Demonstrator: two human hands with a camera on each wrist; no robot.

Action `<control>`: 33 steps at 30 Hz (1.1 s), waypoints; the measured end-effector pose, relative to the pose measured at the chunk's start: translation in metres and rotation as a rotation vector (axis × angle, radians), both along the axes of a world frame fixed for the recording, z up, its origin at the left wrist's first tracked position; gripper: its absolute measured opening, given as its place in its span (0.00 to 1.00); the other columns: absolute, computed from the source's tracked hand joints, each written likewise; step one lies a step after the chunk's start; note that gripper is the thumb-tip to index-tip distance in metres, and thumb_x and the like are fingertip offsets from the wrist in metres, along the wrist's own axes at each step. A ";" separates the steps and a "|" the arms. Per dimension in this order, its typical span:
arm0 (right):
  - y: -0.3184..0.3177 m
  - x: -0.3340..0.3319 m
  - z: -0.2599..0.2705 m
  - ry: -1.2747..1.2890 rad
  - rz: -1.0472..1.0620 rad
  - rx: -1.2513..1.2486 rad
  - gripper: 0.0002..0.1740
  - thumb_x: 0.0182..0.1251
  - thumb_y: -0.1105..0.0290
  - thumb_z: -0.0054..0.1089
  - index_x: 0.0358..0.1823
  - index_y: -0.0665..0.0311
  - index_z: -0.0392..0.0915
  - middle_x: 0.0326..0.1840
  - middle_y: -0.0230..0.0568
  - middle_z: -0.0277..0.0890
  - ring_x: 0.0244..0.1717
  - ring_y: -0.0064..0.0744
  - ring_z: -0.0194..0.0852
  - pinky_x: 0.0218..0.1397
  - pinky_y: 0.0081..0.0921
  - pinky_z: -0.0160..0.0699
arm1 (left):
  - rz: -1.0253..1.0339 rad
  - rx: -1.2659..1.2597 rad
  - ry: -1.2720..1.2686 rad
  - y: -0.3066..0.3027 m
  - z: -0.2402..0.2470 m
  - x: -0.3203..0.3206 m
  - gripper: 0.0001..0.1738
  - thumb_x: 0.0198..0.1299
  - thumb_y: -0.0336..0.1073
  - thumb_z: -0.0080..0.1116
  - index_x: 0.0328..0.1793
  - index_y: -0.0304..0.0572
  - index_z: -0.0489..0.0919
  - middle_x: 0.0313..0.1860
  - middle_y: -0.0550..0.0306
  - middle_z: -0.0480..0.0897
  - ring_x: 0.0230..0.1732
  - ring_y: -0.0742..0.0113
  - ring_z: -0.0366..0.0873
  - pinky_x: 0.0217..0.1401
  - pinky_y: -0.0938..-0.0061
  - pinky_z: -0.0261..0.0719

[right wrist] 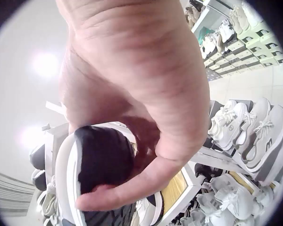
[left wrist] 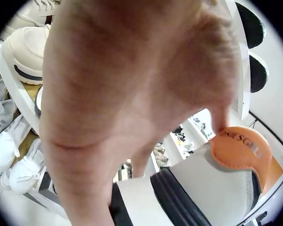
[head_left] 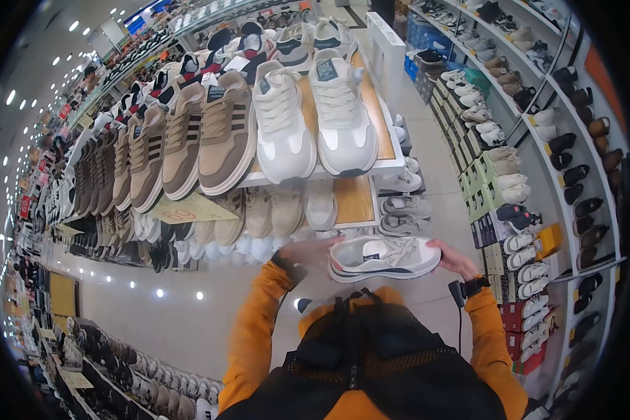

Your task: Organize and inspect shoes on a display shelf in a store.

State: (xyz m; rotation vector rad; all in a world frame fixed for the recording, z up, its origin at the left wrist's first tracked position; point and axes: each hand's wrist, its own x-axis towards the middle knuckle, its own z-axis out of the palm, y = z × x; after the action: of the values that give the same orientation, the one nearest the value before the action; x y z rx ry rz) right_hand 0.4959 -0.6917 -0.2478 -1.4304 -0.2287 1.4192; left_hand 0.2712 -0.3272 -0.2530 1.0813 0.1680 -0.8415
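A white sneaker (head_left: 392, 257) with a dark midsole stripe and coral heel is held in front of the torso, sole down and toe to the right. My left hand (head_left: 308, 253), blurred in the head view, is at its heel. In the left wrist view one fingertip touches the orange heel tab (left wrist: 243, 149), and other fingers reach along the sole side. My right hand (head_left: 456, 260) grips the toe. In the right wrist view its fingers curl over the black sole (right wrist: 104, 155) at the toe end.
Ahead stands a tiered display table (head_left: 390, 133) carrying rows of sneakers, including a white-grey pair (head_left: 343, 115) and brown ones (head_left: 227, 133). A yellow price card (head_left: 189, 208) hangs at its edge. Shoe boxes (head_left: 477, 185) and wall shelves (head_left: 570, 182) line the right; another shoe rack lies lower left.
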 end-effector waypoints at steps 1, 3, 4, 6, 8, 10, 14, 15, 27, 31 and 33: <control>0.008 0.003 -0.001 -0.022 0.010 0.005 0.30 0.69 0.47 0.49 0.59 0.64 0.70 0.47 0.36 0.77 0.41 0.25 0.78 0.33 0.24 0.80 | -0.041 -0.145 0.222 -0.003 0.011 -0.006 0.46 0.63 0.63 0.52 0.77 0.42 0.54 0.68 0.45 0.70 0.65 0.48 0.69 0.69 0.53 0.68; 0.031 0.004 0.002 -0.064 0.021 -0.011 0.32 0.69 0.42 0.47 0.60 0.63 0.70 0.47 0.34 0.77 0.41 0.23 0.76 0.36 0.23 0.78 | 0.056 -0.112 0.219 -0.001 -0.004 -0.023 0.39 0.64 0.55 0.56 0.73 0.42 0.59 0.62 0.43 0.75 0.59 0.48 0.75 0.65 0.57 0.74; 0.044 0.004 0.004 -0.110 0.028 -0.032 0.35 0.68 0.38 0.45 0.60 0.61 0.70 0.47 0.32 0.76 0.41 0.22 0.75 0.39 0.22 0.75 | 0.117 -0.091 0.205 -0.002 -0.011 -0.028 0.31 0.67 0.52 0.52 0.69 0.41 0.64 0.62 0.46 0.75 0.61 0.51 0.74 0.67 0.57 0.73; 0.078 -0.005 0.023 -0.172 -0.035 -0.072 0.36 0.67 0.36 0.46 0.61 0.60 0.70 0.49 0.31 0.75 0.44 0.22 0.73 0.44 0.24 0.73 | 0.228 -0.095 0.135 -0.006 -0.016 -0.039 0.20 0.70 0.45 0.48 0.57 0.38 0.72 0.58 0.47 0.78 0.63 0.52 0.73 0.71 0.55 0.70; 0.099 -0.001 0.018 -0.233 -0.101 -0.116 0.38 0.66 0.33 0.46 0.62 0.59 0.69 0.51 0.30 0.74 0.46 0.22 0.71 0.49 0.25 0.71 | 0.331 -0.093 0.154 -0.013 -0.029 -0.048 0.21 0.70 0.45 0.47 0.59 0.36 0.70 0.58 0.46 0.78 0.62 0.51 0.73 0.71 0.56 0.70; 0.120 0.015 -0.020 -0.297 -0.107 -0.004 0.41 0.67 0.33 0.45 0.67 0.58 0.65 0.59 0.30 0.70 0.56 0.24 0.66 0.61 0.27 0.64 | 0.442 -0.120 0.173 -0.019 -0.031 -0.048 0.28 0.68 0.47 0.49 0.66 0.31 0.65 0.60 0.41 0.76 0.62 0.49 0.73 0.71 0.58 0.69; 0.149 0.005 -0.017 -0.174 -0.126 0.230 0.41 0.73 0.37 0.36 0.77 0.58 0.49 0.77 0.35 0.53 0.74 0.29 0.51 0.76 0.35 0.46 | 0.452 -0.136 0.257 -0.041 -0.021 -0.041 0.37 0.64 0.53 0.54 0.70 0.34 0.61 0.64 0.40 0.71 0.62 0.51 0.74 0.70 0.60 0.71; 0.151 0.003 -0.016 -0.173 -0.125 0.232 0.41 0.73 0.37 0.36 0.77 0.58 0.49 0.77 0.35 0.53 0.74 0.29 0.51 0.76 0.35 0.46 | 0.453 -0.135 0.258 -0.046 -0.026 -0.037 0.37 0.64 0.53 0.54 0.70 0.34 0.61 0.64 0.40 0.71 0.62 0.51 0.74 0.70 0.60 0.71; 0.082 -0.040 0.012 -0.062 0.001 0.085 0.46 0.71 0.34 0.35 0.74 0.67 0.54 0.64 0.44 0.71 0.49 0.32 0.79 0.57 0.28 0.75 | 0.941 -0.262 0.006 -0.090 -0.079 0.024 0.36 0.68 0.55 0.49 0.75 0.57 0.48 0.67 0.48 0.66 0.64 0.53 0.70 0.70 0.58 0.69; 0.066 -0.054 0.015 -0.059 -0.032 0.061 0.39 0.74 0.40 0.37 0.71 0.66 0.59 0.60 0.41 0.75 0.45 0.27 0.79 0.50 0.24 0.77 | 0.972 -0.232 -0.051 -0.095 -0.080 0.042 0.33 0.69 0.56 0.48 0.74 0.61 0.50 0.68 0.53 0.66 0.64 0.57 0.70 0.69 0.59 0.70; 0.060 -0.059 0.013 -0.055 -0.065 0.054 0.36 0.75 0.42 0.39 0.69 0.65 0.61 0.59 0.41 0.76 0.45 0.27 0.79 0.49 0.23 0.77 | 0.984 -0.209 0.016 -0.096 -0.083 0.051 0.32 0.68 0.57 0.49 0.73 0.64 0.52 0.67 0.56 0.67 0.65 0.58 0.70 0.68 0.60 0.70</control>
State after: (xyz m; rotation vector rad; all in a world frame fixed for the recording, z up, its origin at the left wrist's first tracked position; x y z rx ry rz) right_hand 0.4367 -0.6320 -0.2348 -1.4211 -0.2519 1.3128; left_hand 0.3220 -0.4237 -0.3357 0.6604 0.5575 0.0243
